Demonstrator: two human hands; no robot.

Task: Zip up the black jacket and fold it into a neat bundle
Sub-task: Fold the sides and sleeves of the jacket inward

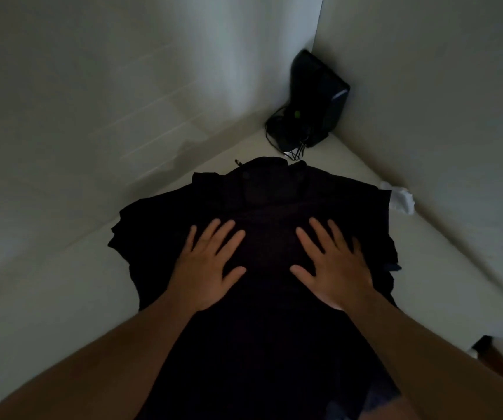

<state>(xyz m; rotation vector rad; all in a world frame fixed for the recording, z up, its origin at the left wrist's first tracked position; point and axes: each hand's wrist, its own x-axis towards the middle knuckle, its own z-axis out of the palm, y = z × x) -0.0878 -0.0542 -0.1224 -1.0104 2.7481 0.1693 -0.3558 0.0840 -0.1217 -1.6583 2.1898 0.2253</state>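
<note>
A black jacket (pixel 262 207) lies flat on a white desk (pixel 62 283), its long axis running away from the person, the collar end pointing toward the far corner where two white walls meet; whether its zip is closed cannot be told in the dim light. On the jacket's middle, the left hand (pixel 206 268) rests palm down with fingers straight and spread, gripping nothing; just right of it, apart by a narrow strip of cloth, the right hand (pixel 336 268) lies the same way, its fingers fanned flat on the fabric. Beyond the jacket's collar, in the corner, stands a black device (pixel 317 98) with cables (pixel 277 131) trailing from it; to the jacket's far right edge sits a crumpled white scrap (pixel 403 201) against the wall.
</note>
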